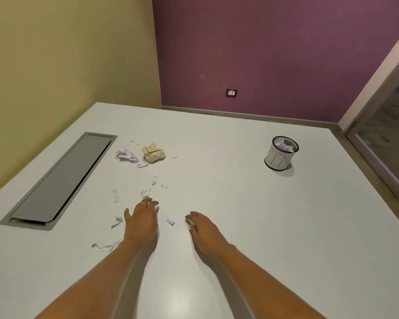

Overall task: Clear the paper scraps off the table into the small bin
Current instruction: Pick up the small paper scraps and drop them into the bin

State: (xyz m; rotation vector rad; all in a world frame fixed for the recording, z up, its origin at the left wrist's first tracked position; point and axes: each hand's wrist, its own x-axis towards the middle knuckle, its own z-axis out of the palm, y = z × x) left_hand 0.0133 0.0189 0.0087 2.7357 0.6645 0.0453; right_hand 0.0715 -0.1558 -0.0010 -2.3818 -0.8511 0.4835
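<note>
Torn white paper scraps (145, 193) lie scattered over the left half of the white table (240, 203). A crumpled lilac wad (126, 155) and a beige wad (153, 153) sit farther back. My left hand (141, 219) rests palm down among the scraps, fingers curled over a white bit, thumb spread; I cannot tell if it grips it. My right hand (203, 229) lies beside it, with a white scrap pinched at its fingertips. One loose scrap (171, 221) lies between the hands. The small mesh bin (279, 155), labelled BIN, stands far right with paper inside.
A grey cable hatch (60, 180) is set into the table at the left. More scraps (106, 246) lie by my left forearm. The table's right edge runs near a glass door (385, 139). Walls stand close behind the table.
</note>
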